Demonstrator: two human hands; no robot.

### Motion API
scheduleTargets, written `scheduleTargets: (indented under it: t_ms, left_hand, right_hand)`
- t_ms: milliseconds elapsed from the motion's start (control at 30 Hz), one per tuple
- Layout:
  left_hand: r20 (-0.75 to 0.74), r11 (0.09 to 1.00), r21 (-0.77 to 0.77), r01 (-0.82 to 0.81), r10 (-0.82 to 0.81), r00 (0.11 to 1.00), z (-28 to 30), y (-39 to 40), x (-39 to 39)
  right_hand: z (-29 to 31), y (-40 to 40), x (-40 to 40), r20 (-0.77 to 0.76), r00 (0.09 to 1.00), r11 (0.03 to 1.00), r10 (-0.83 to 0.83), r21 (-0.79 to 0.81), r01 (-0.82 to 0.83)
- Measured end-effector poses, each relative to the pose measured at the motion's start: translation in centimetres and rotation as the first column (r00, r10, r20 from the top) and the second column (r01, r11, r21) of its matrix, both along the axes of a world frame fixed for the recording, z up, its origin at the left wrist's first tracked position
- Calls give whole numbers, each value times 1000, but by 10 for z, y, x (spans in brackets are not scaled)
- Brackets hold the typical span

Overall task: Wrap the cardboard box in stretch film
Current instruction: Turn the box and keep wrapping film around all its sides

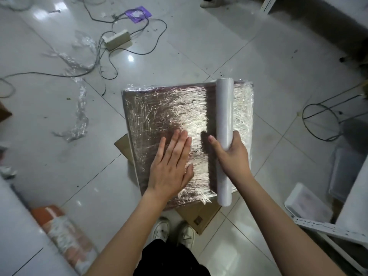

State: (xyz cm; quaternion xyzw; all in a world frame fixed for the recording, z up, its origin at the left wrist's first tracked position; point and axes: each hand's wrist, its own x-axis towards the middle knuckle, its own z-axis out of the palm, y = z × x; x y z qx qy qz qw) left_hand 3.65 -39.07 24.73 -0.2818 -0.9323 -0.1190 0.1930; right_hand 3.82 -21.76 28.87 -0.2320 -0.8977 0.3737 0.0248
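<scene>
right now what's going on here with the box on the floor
A person is wrapping a flat cardboard box in clear stretch film. The left hand presses flat on the filmed top, while the right hand grips the white film roll lying across the box near its right edge. Several layers already cover it.

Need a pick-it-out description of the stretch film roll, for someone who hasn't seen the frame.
Find the film-wrapped box mid-floor. Across its right side lies the stretch film roll, gripped low down by the right hand. It is the only smooth white cylinder; the left hand beside it presses flat on crinkled film.
</scene>
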Motion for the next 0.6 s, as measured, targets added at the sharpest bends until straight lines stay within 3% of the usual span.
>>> scheduleTargets:
  t_ms: [200,333,500,600]
  left_hand:
    - [-19,979,-195,63,-68,998,-36,-26,39]
    - [-38,977,-188,100,-109,993,-42,-31,35]
    - [-75,920,-261,294,-323,944,-45,-37,33]
    - [-71,920,-272,281,-311,948,-44,-35,35]
  right_hand:
    - [-3,-3,-2,25,1000,999,-4,33,3]
    - [-3,-4,-4,16,1000,999,-19,42,18]
    - [-1,-3,-8,3,1000,998,-19,54,18]
    - [-1,-4,-7,-1,1000,998,-31,53,31]
